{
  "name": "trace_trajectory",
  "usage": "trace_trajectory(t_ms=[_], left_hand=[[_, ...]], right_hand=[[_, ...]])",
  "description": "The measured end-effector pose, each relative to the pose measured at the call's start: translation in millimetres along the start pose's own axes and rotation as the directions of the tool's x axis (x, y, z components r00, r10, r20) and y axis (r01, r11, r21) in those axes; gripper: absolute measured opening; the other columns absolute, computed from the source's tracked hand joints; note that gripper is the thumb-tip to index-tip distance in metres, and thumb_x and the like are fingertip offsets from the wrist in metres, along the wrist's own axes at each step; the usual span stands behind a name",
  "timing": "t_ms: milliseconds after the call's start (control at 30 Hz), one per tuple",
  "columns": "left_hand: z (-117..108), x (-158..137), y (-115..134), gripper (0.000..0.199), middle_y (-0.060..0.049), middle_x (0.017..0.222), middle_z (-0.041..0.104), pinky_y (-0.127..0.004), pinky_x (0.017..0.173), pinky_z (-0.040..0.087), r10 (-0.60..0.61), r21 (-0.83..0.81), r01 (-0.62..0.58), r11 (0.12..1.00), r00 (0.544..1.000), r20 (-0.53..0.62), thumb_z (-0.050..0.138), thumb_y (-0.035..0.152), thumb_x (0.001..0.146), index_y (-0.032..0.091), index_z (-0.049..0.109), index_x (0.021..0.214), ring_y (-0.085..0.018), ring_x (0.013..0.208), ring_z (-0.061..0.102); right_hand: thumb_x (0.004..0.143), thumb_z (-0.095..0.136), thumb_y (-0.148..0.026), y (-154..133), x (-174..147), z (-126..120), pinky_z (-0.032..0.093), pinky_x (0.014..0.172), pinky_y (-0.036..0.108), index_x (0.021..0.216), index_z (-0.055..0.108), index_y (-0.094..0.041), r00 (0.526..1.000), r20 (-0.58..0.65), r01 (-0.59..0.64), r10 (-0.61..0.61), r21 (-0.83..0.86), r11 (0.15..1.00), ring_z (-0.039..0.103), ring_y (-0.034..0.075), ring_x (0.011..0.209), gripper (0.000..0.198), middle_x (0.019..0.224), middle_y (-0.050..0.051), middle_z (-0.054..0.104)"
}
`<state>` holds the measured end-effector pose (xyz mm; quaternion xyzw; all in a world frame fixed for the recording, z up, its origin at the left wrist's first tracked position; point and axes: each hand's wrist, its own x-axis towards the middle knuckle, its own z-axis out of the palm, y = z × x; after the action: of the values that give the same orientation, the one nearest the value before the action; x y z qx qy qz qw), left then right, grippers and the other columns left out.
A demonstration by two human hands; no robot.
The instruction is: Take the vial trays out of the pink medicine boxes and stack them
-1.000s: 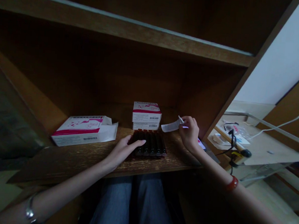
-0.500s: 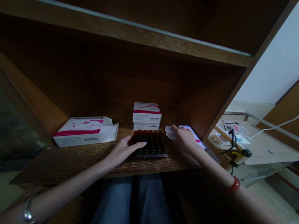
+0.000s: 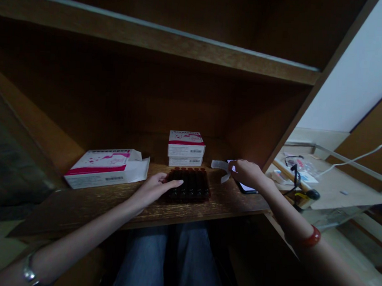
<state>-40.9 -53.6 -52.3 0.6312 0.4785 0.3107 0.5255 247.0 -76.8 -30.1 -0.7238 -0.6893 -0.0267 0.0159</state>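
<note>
A dark brown plastic tray with several tube-like vials (image 3: 191, 186) lies on the wooden shelf in front of me. My left hand (image 3: 162, 185) grips its left side, with the thumb laid over the top and the other fingers mostly hidden. To the right, my right hand (image 3: 245, 172) is closed in a pinch at a curved white strip (image 3: 221, 165), which sticks out left of the fingertips. Beneath that hand lies a phone (image 3: 247, 189) with a lit screen, partly covered by it.
Two white and pink boxes (image 3: 186, 150) are stacked behind the tray. At left lies a larger similar box (image 3: 97, 167), its end flap open. An upper shelf board (image 3: 152, 40) spans overhead. Right of the cabinet, a side table (image 3: 338, 188) carries cables and plastic bags.
My right hand has moved right and slightly up, uncovering more of the white strip and the phone's lower end. The tray has shifted slightly left and tilted under my left hand.
</note>
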Motion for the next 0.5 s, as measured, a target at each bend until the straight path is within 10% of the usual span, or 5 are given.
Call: trace_trajectory(t_ms=[300,500], left_hand=[[-7.1,7.9,-9.3,0.053,0.006,0.053,0.05,-0.022,0.039,0.022,-0.002,0.194,-0.01,0.981,0.998,0.061,0.067,0.067,0.066,0.016,0.058,0.081,-0.008,0.038,0.036],[-16.7,23.5,1.0,0.078,-0.001,0.074,0.058,-0.029,0.062,0.043,0.197,0.392,-0.106,0.914,0.96,-0.2,0.074,0.068,0.055,0.014,0.057,0.108,-0.02,0.069,0.058]], right_hand=[[0.079,0.049,-0.004,6.4,0.9,2.0,0.044,0.089,0.044,0.119,0.064,-0.016,0.995,-0.094,-0.004,0.02,0.171,0.985,0.063,0.033,0.105,0.044,0.113,0.018,0.066],[0.081,0.048,-0.007,-12.6,16.3,3.3,0.041,0.103,0.039,0.14,0.041,-0.012,0.966,-0.253,0.102,0.053,0.563,0.82,0.051,0.025,0.125,0.06,0.135,0.018,0.053]])
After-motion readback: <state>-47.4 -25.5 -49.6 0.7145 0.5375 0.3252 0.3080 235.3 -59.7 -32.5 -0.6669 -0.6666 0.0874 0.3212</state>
